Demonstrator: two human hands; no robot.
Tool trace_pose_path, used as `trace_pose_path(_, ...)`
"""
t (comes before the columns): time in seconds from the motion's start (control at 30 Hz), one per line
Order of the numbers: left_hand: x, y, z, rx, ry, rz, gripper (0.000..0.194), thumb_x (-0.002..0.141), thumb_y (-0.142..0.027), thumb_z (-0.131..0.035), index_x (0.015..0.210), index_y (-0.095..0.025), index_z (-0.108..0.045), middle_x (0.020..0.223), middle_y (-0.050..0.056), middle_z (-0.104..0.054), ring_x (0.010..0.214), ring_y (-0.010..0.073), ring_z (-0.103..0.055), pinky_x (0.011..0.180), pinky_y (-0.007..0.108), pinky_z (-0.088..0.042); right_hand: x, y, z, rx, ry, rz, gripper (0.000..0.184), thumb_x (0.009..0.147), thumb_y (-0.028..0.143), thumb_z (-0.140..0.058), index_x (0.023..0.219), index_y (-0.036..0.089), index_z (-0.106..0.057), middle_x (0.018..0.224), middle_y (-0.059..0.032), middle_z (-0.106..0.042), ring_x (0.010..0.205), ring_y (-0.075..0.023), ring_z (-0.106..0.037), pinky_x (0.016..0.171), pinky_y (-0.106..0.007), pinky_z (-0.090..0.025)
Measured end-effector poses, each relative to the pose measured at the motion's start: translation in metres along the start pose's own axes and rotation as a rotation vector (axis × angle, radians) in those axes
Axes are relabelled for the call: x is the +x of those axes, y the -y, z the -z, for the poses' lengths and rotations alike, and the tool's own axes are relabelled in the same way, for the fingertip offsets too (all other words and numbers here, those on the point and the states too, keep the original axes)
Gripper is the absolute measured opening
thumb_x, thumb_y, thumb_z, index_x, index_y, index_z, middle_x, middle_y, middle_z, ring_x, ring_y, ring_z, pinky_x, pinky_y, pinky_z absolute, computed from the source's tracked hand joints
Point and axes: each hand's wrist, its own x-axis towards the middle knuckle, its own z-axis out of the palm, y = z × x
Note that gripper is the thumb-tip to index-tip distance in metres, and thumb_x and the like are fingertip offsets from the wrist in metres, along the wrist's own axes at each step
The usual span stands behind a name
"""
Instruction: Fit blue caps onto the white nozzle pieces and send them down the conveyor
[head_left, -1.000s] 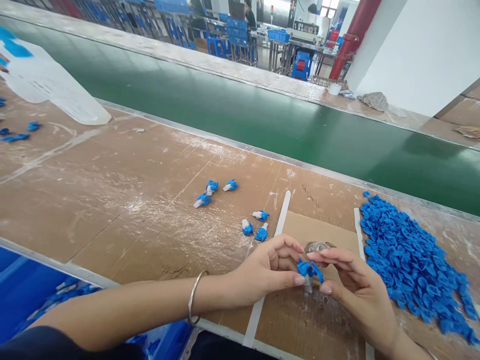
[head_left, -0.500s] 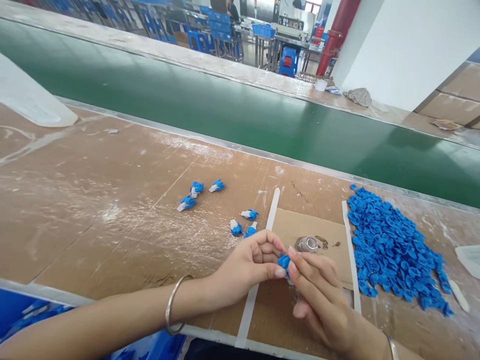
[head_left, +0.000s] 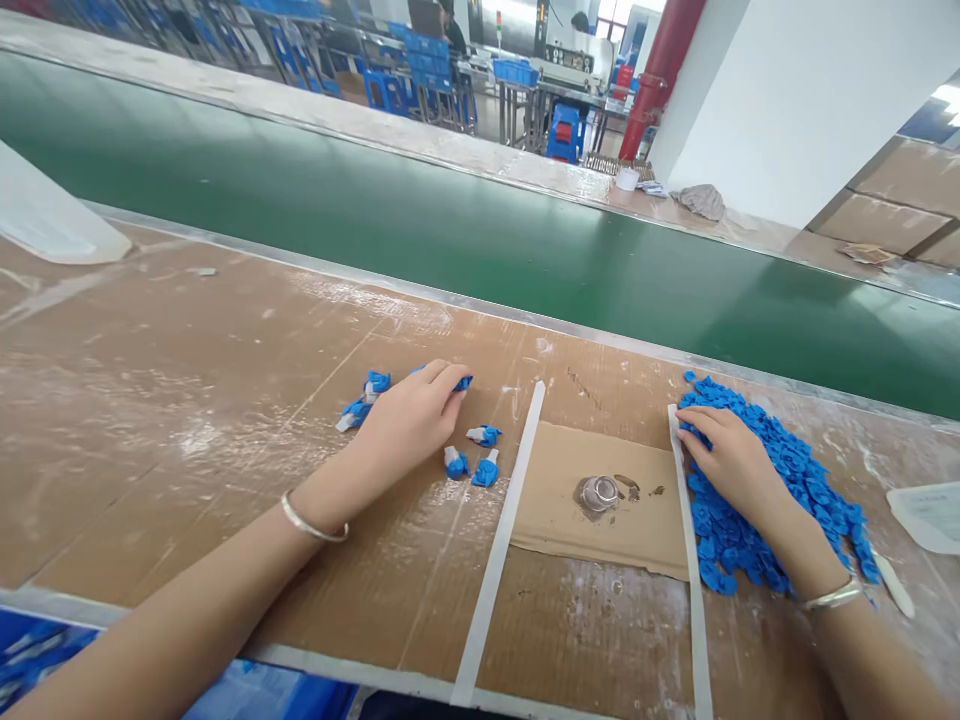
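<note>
My left hand [head_left: 416, 415] reaches over the table, its fingers closed on a small blue petal cluster [head_left: 464, 383], mostly hidden by the fingers. Around it lie similar blue clusters with pale tabs: one cluster [head_left: 377, 382] to the left, others like the cluster [head_left: 486, 470] to the right. At the left edge of a heap of loose blue petal pieces [head_left: 795, 450], my right hand [head_left: 731, 460] has thumb and fingers curled together, with blue showing between them. Between the hands, a small round glass-like pot [head_left: 600, 493] stands on a cardboard sheet [head_left: 555, 520].
White tape strips [head_left: 499, 540] run along the brown table [head_left: 262, 450]. Behind it stretches a green conveyor belt [head_left: 450, 230]. A pale plastic piece [head_left: 930, 515] lies right of the heap. Blue bins [head_left: 277, 690] sit below the front edge.
My hands have parted. The left carried the blue cluster from above the cardboard to the group at left; the right let go and moved to the blue heap. The view shifted slightly.
</note>
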Motion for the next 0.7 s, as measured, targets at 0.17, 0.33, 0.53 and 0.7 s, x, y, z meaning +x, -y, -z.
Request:
trace_pose_path(0.17, 0.009, 0.027, -0.010, 0.288, 0.036, -0.041, 0.031, 0.089, -0.012, -0.037, 0.093, -0.012, -0.067, 0.101, 0.018, -0.067, 0.101, 0.0347, -0.062, 0.090, 0.051, -0.051, 0.004, -0.020, -0.012, 0.023, 0.083, 0.068, 0.032, 0.090, 0.020, -0.043, 0.091, 0.012, -0.075, 0.092, -0.0165, -0.075, 0.078, -0.0279, -0.071, 0.073, -0.042, -0.060)
trace_pose_path(0.33, 0.006, 0.018, -0.004, 0.038, 0.032, -0.133, 0.028, 0.092, -0.019, -0.041, 0.103, -0.015, -0.067, 0.117, 0.015, -0.062, 0.116, 0.0307, -0.054, 0.101, 0.050, -0.046, 0.005, -0.016, -0.004, 0.100, 0.124, 0.010, 0.035, 0.092, 0.029, -0.044, 0.101, 0.013, -0.073, 0.093, -0.0146, -0.072, 0.078, -0.0265, -0.071, 0.070, -0.040, -0.061)
trace_pose_path(0.53, 0.000, -0.003, 0.011, -0.310, 0.415, -0.118, 0.025, 0.091, -0.034, -0.054, 0.107, -0.020, -0.067, 0.111, 0.008, -0.063, 0.106, 0.0239, -0.058, 0.099, 0.040, -0.046, -0.007, 0.025, 0.007, 0.472, 0.017, -0.003, 0.023, 0.096, 0.038, -0.053, 0.098, 0.024, -0.071, 0.104, -0.0075, -0.073, 0.086, -0.0195, -0.073, 0.068, -0.028, -0.062)
trace_pose_path(0.7, 0.001, -0.008, 0.008, -0.319, 0.487, -0.097, 0.021, 0.088, -0.031, -0.053, 0.097, -0.018, -0.066, 0.100, 0.007, -0.064, 0.092, 0.0221, -0.061, 0.085, 0.036, -0.048, -0.016, 0.042, -0.003, 0.535, -0.032, 0.156, 0.016, 0.096, 0.025, -0.055, 0.100, 0.024, -0.071, 0.102, -0.0067, -0.076, 0.091, -0.0187, -0.074, 0.081, -0.032, -0.063)
